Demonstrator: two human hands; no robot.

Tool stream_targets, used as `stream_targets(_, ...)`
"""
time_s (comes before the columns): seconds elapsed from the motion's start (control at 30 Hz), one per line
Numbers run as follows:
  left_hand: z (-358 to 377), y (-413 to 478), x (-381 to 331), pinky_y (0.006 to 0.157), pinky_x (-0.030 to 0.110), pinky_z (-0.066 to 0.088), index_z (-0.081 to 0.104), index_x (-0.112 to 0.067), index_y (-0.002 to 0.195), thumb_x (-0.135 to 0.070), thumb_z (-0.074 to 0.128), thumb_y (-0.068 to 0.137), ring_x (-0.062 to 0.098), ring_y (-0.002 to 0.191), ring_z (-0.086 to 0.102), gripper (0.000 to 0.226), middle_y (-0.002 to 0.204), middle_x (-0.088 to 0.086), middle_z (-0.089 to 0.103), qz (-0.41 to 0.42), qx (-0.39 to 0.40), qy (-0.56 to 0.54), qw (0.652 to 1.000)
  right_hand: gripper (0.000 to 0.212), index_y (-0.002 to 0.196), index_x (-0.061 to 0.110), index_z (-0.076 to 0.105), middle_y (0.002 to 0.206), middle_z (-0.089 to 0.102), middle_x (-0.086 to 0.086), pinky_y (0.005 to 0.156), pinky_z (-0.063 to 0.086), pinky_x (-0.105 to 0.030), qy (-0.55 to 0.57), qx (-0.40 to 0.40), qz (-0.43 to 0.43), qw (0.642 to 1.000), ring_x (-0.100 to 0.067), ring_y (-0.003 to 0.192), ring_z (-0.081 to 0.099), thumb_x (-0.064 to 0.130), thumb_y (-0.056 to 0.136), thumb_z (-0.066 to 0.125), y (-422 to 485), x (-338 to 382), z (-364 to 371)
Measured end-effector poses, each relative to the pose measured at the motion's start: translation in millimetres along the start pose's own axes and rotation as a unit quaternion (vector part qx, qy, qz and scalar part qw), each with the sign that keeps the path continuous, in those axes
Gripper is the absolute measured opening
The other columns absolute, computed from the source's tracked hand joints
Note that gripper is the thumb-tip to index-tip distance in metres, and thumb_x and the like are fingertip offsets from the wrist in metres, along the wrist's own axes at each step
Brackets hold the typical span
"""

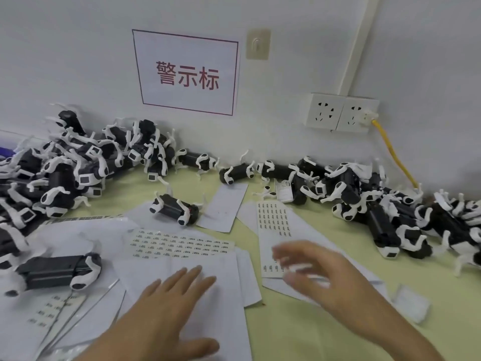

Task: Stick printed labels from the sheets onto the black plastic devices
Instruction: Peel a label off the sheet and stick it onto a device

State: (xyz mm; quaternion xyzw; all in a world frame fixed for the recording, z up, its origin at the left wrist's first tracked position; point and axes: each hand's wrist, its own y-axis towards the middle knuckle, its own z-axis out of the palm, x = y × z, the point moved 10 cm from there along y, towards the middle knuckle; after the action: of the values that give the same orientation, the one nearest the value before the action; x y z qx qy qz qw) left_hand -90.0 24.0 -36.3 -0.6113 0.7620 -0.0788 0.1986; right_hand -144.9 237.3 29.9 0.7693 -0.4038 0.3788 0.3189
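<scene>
My left hand (pixel 171 306) lies flat, fingers straight, on a blank white sheet (pixel 182 267) near the front of the table. My right hand (pixel 312 272) hovers blurred over the lower end of a label sheet (pixel 276 222), fingers spread and holding nothing that I can see. A second label sheet (pixel 179 243) lies just beyond my left hand. One black device with white legs (pixel 174 209) lies alone in the middle of the table. Another device (pixel 57 270) lies at the left on the papers.
Heaps of the black-and-white devices fill the left side (pixel 59 168) and the right side (pixel 390 204) along the wall. More label sheets (pixel 52 311) lie at bottom left. A wall socket (pixel 341 113) with a yellow cable (pixel 393 155) is at the right. A small plastic bag (pixel 411 303) lies at the right.
</scene>
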Motion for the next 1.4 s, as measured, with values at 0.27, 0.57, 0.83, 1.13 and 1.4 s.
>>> stream_targets(0.27, 4, 57, -11, 0.125, 0.048, -0.013, -0.011, -0.033, 0.162, -0.068, 0.046, 0.096, 0.020, 0.153, -0.027, 0.094, 0.166, -0.002, -0.028, 0.012, -0.049, -0.028, 0.998, 0.052, 0.133, 0.041, 0.053, 0.131, 0.059, 0.019, 0.093, 0.045, -0.025, -0.040, -0.036, 0.037, 0.998, 0.001, 0.115, 0.057, 0.045, 0.086, 0.076, 125, -17, 61)
stream_targets(0.57, 0, 70, -9, 0.124, 0.055, -0.012, -0.015, -0.031, 0.161, -0.064, 0.053, 0.095, 0.018, 0.153, -0.029, 0.101, 0.168, -0.005, -0.026, 0.036, -0.054, -0.068, 0.996, 0.019, 0.088, 0.009, 0.063, 0.096, 0.053, 0.002, 0.073, 0.040, -0.029, -0.114, -0.107, 0.020, 0.988, -0.017, 0.080, 0.054, 0.024, 0.100, 0.059, 217, -16, 133)
stream_targets(0.83, -17, 86, 11, 0.126, 0.048, -0.009, 0.006, -0.035, 0.163, -0.064, 0.053, 0.096, 0.016, 0.156, -0.016, 0.087, 0.170, -0.006, -0.014, 0.007, -0.040, -0.087, 0.995, 0.029, 0.082, 0.006, 0.066, 0.074, 0.066, -0.006, 0.065, 0.053, -0.038, 0.053, -0.249, -0.017, 0.967, -0.022, 0.068, 0.065, 0.026, 0.102, 0.058, 188, 8, 25)
stream_targets(1.13, -85, 115, -11, 0.097, 0.039, 0.050, 0.049, -0.027, 0.143, -0.068, 0.054, 0.083, 0.014, 0.126, 0.063, 0.073, 0.140, -0.005, 0.064, 0.152, -0.089, -0.753, 0.634, 0.025, 0.080, 0.011, 0.054, 0.070, 0.058, -0.009, 0.051, 0.054, -0.027, 0.548, -0.101, 0.235, 0.796, -0.016, 0.053, 0.054, 0.030, 0.093, 0.064, 87, -57, 10)
stream_targets(1.4, -55, 129, -37, 0.068, 0.023, 0.052, 0.064, -0.018, 0.136, -0.071, 0.073, 0.077, 0.009, 0.063, 0.054, 0.079, 0.092, -0.001, 0.064, 0.180, -0.006, -0.817, 0.547, 0.025, 0.081, 0.010, 0.074, 0.075, 0.063, -0.011, 0.051, 0.050, -0.028, 0.491, -0.078, 0.251, 0.831, -0.018, 0.055, 0.051, 0.033, 0.087, 0.067, 63, -81, 25)
